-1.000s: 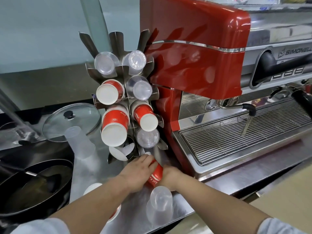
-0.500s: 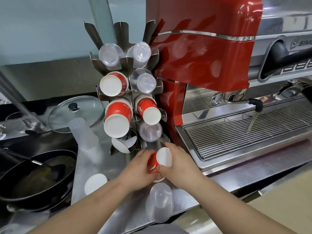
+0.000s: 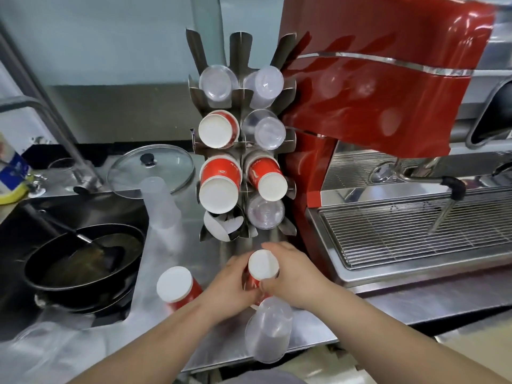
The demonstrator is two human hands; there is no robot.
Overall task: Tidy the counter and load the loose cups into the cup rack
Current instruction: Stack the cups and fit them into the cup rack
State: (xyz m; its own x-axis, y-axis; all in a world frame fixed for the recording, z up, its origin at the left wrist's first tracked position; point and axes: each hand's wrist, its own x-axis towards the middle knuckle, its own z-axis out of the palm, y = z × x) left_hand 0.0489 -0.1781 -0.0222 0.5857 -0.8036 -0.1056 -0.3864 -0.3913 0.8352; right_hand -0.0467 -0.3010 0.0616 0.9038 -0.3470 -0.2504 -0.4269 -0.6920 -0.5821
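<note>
Fingers (image 3: 270,246) of both hands pinch red cup (image 3: 261,268), base up, w/ rack (image 3: 242,151) at 12 o'clock, prob. lining it up to slot in.

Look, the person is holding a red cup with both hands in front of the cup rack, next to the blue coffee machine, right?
Not quite: the coffee machine is red, not blue, as the head view shows. The rest holds: the left hand and the right hand both hold the red cup in front of the cup rack.
</note>
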